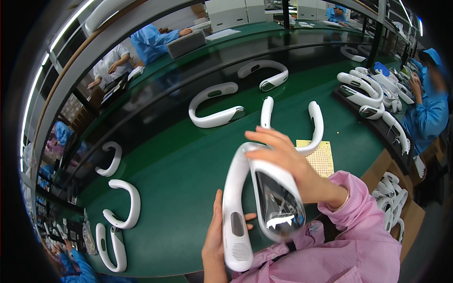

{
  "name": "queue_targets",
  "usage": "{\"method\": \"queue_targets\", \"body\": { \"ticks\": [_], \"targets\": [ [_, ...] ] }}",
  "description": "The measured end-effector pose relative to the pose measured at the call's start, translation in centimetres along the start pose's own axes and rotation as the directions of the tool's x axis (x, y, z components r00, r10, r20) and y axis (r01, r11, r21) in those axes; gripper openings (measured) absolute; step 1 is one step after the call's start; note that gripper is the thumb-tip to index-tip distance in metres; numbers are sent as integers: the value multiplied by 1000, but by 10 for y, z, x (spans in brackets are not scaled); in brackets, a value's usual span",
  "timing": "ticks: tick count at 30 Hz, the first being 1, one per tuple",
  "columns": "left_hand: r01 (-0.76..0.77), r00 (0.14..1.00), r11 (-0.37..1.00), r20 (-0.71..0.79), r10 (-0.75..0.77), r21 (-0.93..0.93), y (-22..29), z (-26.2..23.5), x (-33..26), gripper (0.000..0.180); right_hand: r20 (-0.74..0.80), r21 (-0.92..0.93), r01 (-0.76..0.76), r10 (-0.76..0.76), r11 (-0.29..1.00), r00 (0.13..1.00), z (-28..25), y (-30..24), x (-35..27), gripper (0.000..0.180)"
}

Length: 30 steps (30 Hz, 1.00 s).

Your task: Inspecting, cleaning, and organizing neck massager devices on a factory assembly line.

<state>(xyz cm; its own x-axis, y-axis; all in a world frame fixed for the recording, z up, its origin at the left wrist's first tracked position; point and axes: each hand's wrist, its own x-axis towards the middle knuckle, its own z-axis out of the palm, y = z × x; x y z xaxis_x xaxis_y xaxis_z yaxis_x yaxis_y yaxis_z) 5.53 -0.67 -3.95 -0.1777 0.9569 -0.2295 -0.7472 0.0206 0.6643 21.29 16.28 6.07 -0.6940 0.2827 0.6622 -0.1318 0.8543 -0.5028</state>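
Observation:
I hold a white U-shaped neck fan point(231, 198) between both hands, near the front edge of the green bench. One end carries a small grille of holes and a grey oval. The other end has a large glossy dark panel that reflects light. My left hand point(214, 240) is closed round the grille arm from behind, its fingertips showing on the inner side. My right hand point(290, 158) grips the upper part of the panel arm, fingers laid across its top. Just beyond it lies a white curved piece point(316, 125), beside a perforated yellow board point(322, 158).
Similar white neck fans lie farther off point(200, 106) and at the left point(132, 205). At the right stand a dark tray point(347, 111) of white parts and a cardboard box point(410, 226) holding more. A co-worker in blue point(427, 113) sits beyond the tray.

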Motion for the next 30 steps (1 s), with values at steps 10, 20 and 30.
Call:
{"method": "queue_targets", "body": {
  "ticks": [10,20,30],
  "targets": [
    [-344,932,810,70,355,475,34,5,-14,87,-69,533,-408,519,741,852,-1,25,-20,44],
    [-323,825,753,-219,521,574,47,6,15,48,483,658,-735,655,167,581,8,34,2,46],
    [-255,771,824,-408,489,506,57,-7,26,53,457,624,-765,722,155,519,50,57,32,43]
  ]
}}
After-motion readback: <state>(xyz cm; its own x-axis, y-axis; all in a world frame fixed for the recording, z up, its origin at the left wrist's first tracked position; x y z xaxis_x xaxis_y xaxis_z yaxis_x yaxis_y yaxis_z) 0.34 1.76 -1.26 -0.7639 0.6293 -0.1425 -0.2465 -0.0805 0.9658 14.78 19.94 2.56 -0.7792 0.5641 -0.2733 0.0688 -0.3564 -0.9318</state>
